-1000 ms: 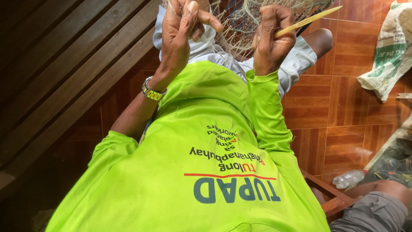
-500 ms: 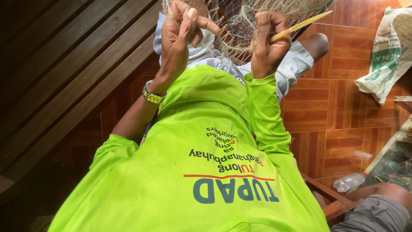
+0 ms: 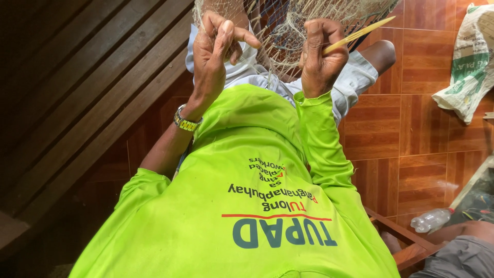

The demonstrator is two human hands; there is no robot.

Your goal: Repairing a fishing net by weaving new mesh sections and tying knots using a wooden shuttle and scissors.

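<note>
The left hand [image 3: 216, 56] is up near the top middle of the frame. Its fingers [image 3: 225, 36] are bent and pinch thin strands of the fishing net [image 3: 288, 25], which hangs at the top of the frame between both hands. A shiny wristwatch [image 3: 186, 122] sits on the left wrist.

The right hand [image 3: 321, 59] is just to the right of the left one, also at the top. Its fingers [image 3: 315, 38] are closed tight around a thin yellow netting needle [image 3: 357, 35]. The needle pokes out toward the upper right and lies against the net.

A bright green shirt [image 3: 247, 206] fills the lower middle of the frame. Brown floor tiles [image 3: 427, 123] are on the right. A white and green sack [image 3: 471, 62] lies at the upper right. A clear plastic bottle [image 3: 431, 220] lies at the lower right. Dark wooden boards [image 3: 77, 92] fill the left
</note>
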